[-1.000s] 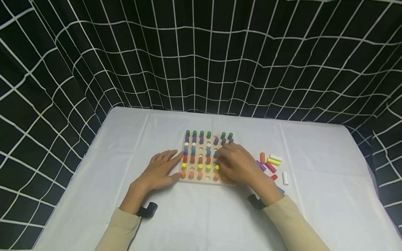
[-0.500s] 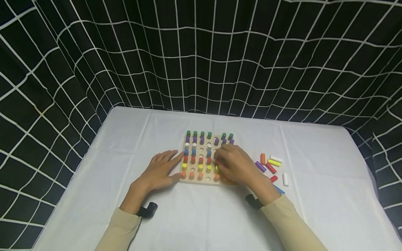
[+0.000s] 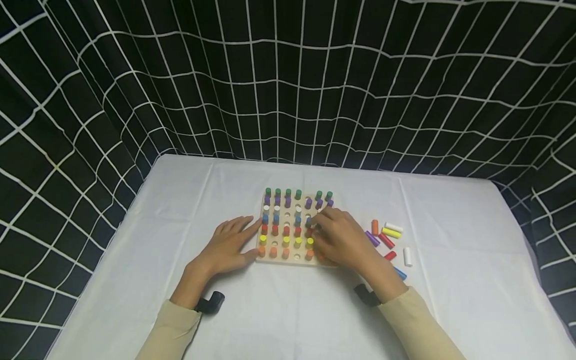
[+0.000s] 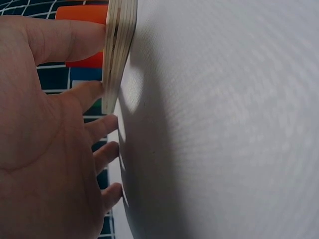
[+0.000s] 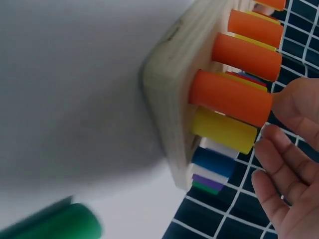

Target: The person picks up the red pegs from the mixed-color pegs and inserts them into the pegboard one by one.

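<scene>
A wooden pegboard (image 3: 288,262) lies on the white cloth with rows of green, purple, white, blue, red, yellow and orange pegs upright in it. Bare holes show among them. My left hand (image 3: 229,246) rests at its left side, thumb and index fingertips touching the edge (image 4: 115,55), other fingers spread on the cloth. Over the right part of the board, my right hand (image 3: 339,235) has curled fingers right at a blue peg (image 3: 308,220) and a red peg (image 3: 308,232). An orange peg (image 5: 232,97) hides its thumb tip in the right wrist view; I cannot tell whether it pinches anything.
Right of the board lie loose pegs: orange (image 3: 375,227), yellow (image 3: 391,233), purple (image 3: 372,239), blue (image 3: 399,273), plus red and white ones. A green peg (image 5: 60,224) lies close to the right wrist camera. Black cloth with white grid lines (image 3: 288,100) surrounds the table.
My right hand stays over the same part of the board; its fingers shift slightly, and the blue peg beside them, covered half a second ago, shows again. The left hand keeps its place.
</scene>
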Tool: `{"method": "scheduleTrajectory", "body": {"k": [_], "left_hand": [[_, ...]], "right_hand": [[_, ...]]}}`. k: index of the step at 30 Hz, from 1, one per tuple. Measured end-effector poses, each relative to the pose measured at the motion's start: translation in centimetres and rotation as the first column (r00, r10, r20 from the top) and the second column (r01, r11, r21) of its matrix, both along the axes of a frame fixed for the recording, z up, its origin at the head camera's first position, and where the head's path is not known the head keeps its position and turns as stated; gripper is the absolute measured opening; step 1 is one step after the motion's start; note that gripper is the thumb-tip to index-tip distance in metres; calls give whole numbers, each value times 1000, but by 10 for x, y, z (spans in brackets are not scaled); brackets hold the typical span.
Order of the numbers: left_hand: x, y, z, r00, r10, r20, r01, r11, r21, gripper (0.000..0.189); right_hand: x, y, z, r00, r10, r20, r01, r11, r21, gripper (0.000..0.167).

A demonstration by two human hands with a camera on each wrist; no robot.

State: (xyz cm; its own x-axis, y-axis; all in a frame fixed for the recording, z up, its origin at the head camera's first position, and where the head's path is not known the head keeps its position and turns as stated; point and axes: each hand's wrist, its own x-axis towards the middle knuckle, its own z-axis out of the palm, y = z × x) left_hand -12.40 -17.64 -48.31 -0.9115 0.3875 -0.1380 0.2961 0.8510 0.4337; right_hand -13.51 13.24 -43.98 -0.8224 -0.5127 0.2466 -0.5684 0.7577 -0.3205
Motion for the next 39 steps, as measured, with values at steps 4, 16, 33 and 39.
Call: {"method": "scheduleTrajectory", "body": {"k": [4, 16, 33, 39], "left_hand": [[1, 0, 0, 1000, -2, -12, 2, 1000, -5, 75], [2, 0, 0, 1000, 5, -21, -4, 1000, 26, 75], [2, 2, 2, 1000, -6, -9, 6, 1000, 7, 76], [1, 2, -1, 1000, -7, -11, 7, 1000, -2, 76]], "right_hand": [[8, 10, -2, 999, -34, 6, 34, 999, -2, 25], [24, 42, -10, 995, -93, -21, 93, 995, -28, 17], [38, 85, -19, 987, -150, -57, 148, 988, -34, 17], [43, 94, -21, 980, -176, -89, 175, 984, -11, 16]]}}
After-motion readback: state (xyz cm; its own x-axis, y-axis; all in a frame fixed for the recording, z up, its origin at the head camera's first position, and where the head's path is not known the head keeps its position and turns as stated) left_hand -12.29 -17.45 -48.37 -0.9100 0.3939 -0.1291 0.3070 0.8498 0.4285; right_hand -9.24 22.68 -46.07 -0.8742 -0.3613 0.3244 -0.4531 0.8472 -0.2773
